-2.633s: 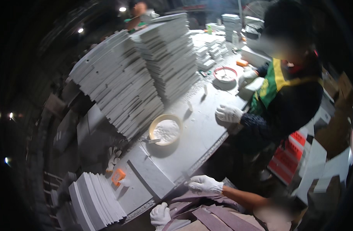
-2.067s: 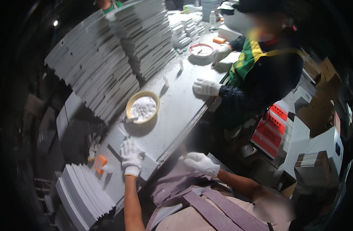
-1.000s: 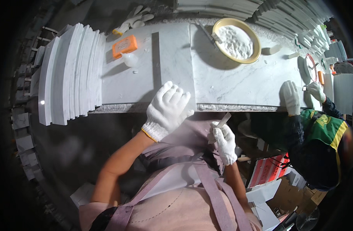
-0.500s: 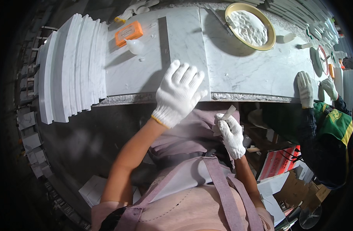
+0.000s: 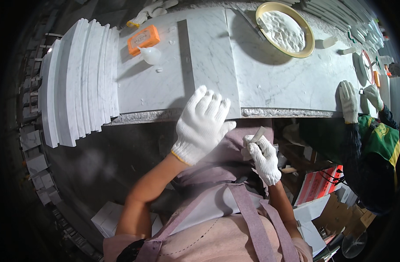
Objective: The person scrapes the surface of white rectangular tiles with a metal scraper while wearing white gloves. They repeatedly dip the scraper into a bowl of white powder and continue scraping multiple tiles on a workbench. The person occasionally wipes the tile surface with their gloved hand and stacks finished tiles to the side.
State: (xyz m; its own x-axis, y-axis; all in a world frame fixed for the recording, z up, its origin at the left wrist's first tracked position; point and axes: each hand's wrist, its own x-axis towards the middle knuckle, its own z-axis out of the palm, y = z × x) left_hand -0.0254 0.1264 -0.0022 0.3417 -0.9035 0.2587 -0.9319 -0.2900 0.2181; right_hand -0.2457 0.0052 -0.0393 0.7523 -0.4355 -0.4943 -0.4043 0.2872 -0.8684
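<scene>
My left hand (image 5: 202,126), in a white knit glove, reaches over the near edge of a grey-veined white marble slab (image 5: 213,61). Its fingers are stretched out and hold nothing; the fingertips lie at or just above the slab, I cannot tell which. Lower and to the right, my right hand (image 5: 265,162), gloved too, is closed before my apron, off the slab's edge. From its fingers juts a small flat pale scraper-like strip (image 5: 257,134). What else sits in that hand's grip is hidden.
Marble slabs (image 5: 80,83) stand stacked at left. An orange box (image 5: 143,39), a translucent bulb-shaped piece (image 5: 151,55) and a tan bowl (image 5: 311,43) of white paste or powder rest on the worktop. A co-worker's gloved hands (image 5: 348,102) are at the far right.
My left hand has drawn back toward me, down over the slab's near edge. The right hand has shifted slightly lower, still holding the strip.
</scene>
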